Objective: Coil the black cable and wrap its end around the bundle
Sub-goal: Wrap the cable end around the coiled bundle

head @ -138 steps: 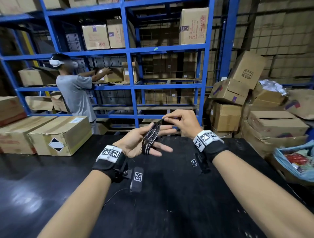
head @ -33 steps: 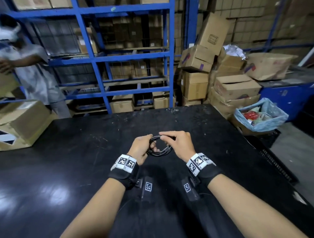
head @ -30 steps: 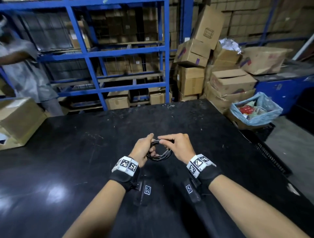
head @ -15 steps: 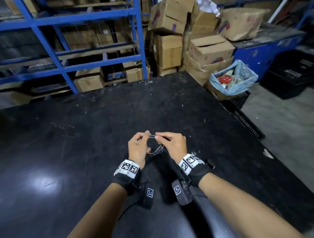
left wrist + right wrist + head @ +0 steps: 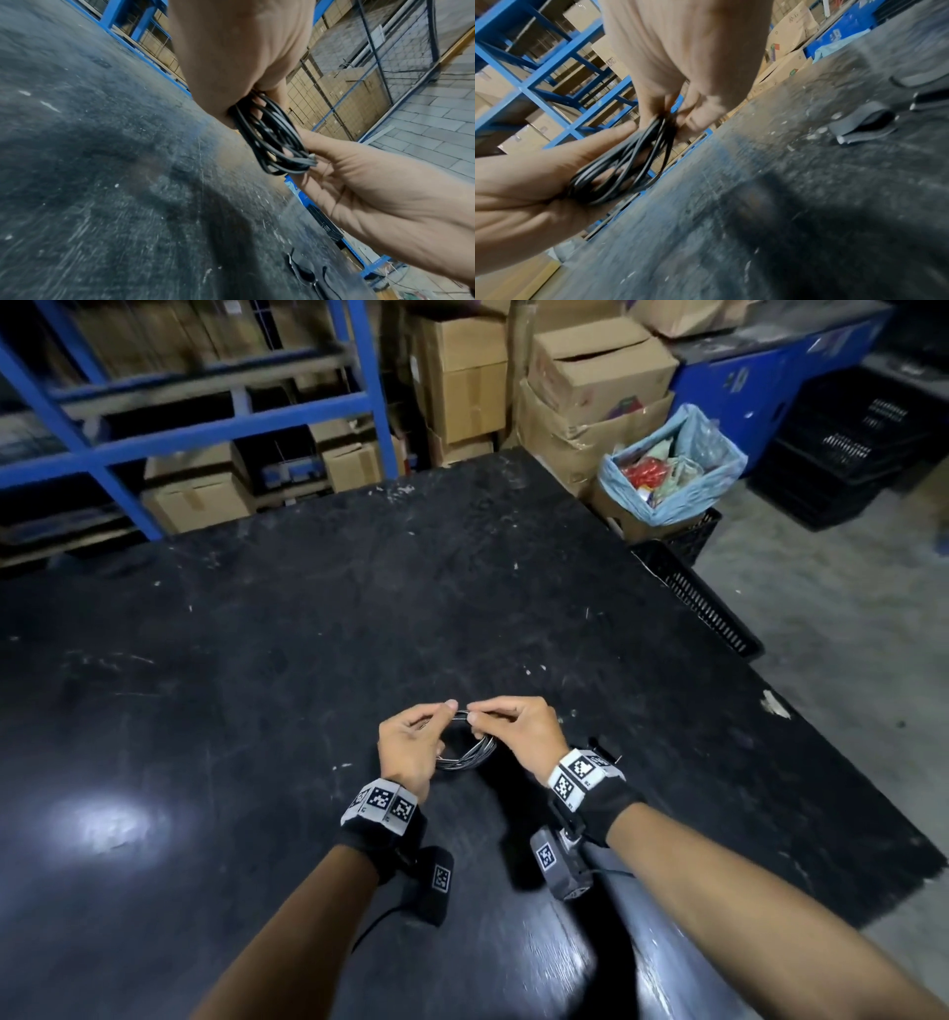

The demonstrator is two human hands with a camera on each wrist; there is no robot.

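The black cable (image 5: 470,752) is a small coil of several loops, held just above the black table (image 5: 308,634) between my two hands. My left hand (image 5: 411,747) curls round the coil's left side, thumb and forefinger pinching its top. My right hand (image 5: 513,731) pinches the top of the coil right beside the left fingertips. In the left wrist view the cable (image 5: 272,138) hangs from the left hand (image 5: 239,60), and the right hand (image 5: 359,178) holds its lower end. In the right wrist view the loops (image 5: 626,162) fan out between both hands.
Blue shelving (image 5: 205,439) with cardboard boxes (image 5: 462,377) stands behind the table. A bin lined with a blue bag (image 5: 672,459) and a black crate (image 5: 698,598) sit off the table's right edge. Loose strap pieces (image 5: 864,125) lie on the table near my right wrist.
The hands came down from chest height to just above the table, still holding the coil. The head view tilted down and right; the person at the shelves left the view.
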